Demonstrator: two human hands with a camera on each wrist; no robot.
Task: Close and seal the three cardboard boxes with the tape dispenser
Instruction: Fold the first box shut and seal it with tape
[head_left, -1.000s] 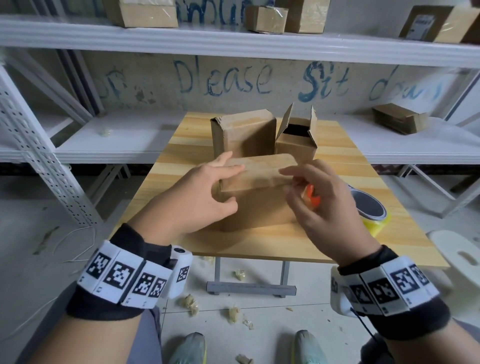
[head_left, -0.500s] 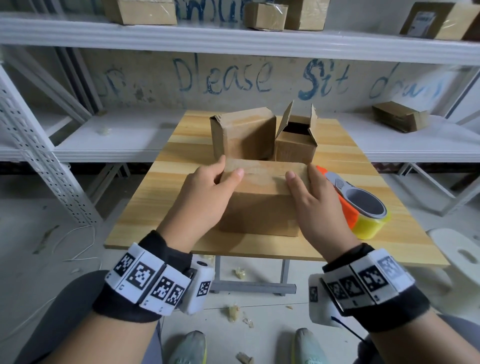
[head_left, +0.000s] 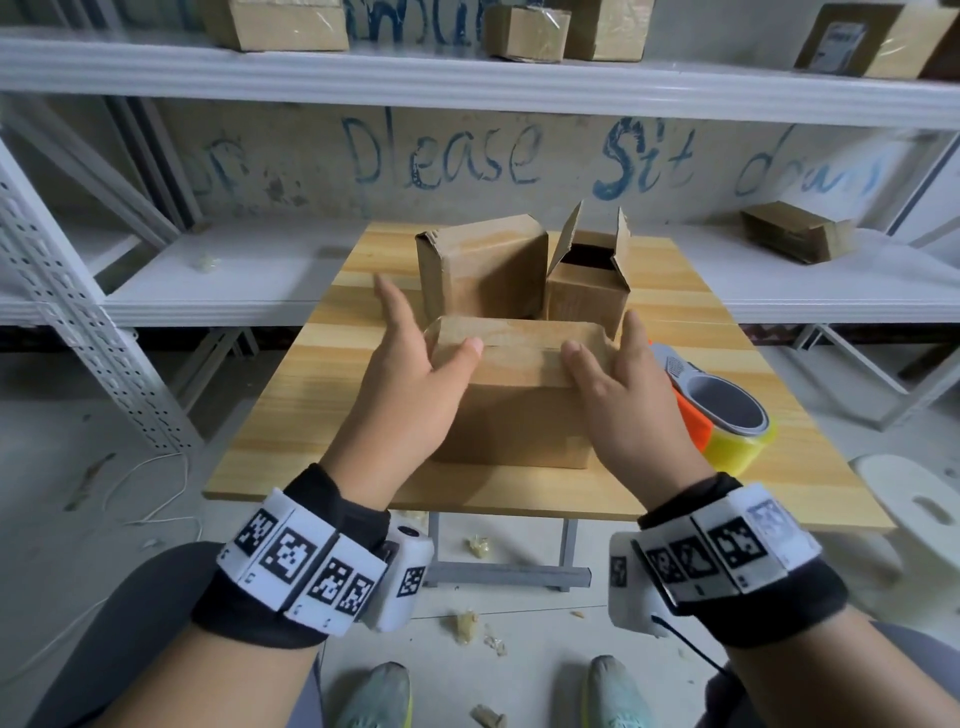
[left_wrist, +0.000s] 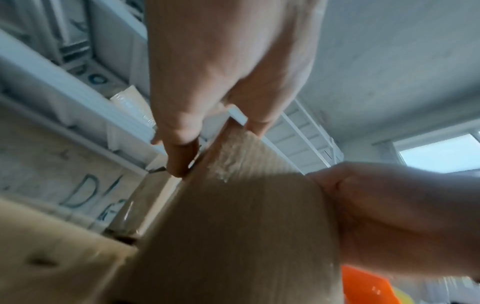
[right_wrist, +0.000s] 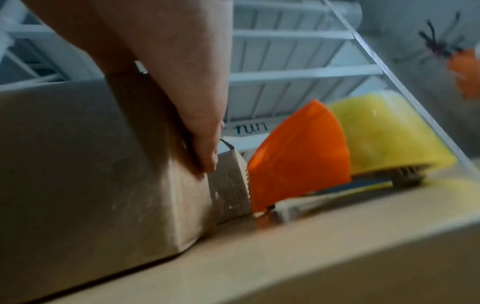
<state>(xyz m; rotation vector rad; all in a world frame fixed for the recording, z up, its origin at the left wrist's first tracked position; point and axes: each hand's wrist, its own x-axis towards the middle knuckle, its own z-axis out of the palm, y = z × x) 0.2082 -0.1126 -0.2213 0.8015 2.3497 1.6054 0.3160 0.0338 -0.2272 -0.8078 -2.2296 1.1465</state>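
Note:
The near cardboard box (head_left: 519, 405) stands at the front of the wooden table (head_left: 311, 395) with its top flaps folded flat. My left hand (head_left: 415, 358) lies against its left side, thumb pressing on top, fingers straight and fanned out. My right hand (head_left: 618, 374) mirrors it on the right side, thumb on the top flap. In the left wrist view my left hand (left_wrist: 221, 82) reaches along the box (left_wrist: 233, 226). The orange tape dispenser (head_left: 722, 415) with a yellow roll lies just right of the box, untouched; the right wrist view shows the dispenser (right_wrist: 298, 154) beside my right hand (right_wrist: 182, 92).
Behind the near box stand a taller box (head_left: 483, 270) with its top flap down and a small box (head_left: 587, 286) with flaps upright and open. White shelving (head_left: 467, 78) with more cartons surrounds the table. A white stool (head_left: 914, 509) is at the right.
One second ago both hands were pushing the top flap down. Now the flaps lie flat, both thumbs rest on top, and the left fingers have straightened outward.

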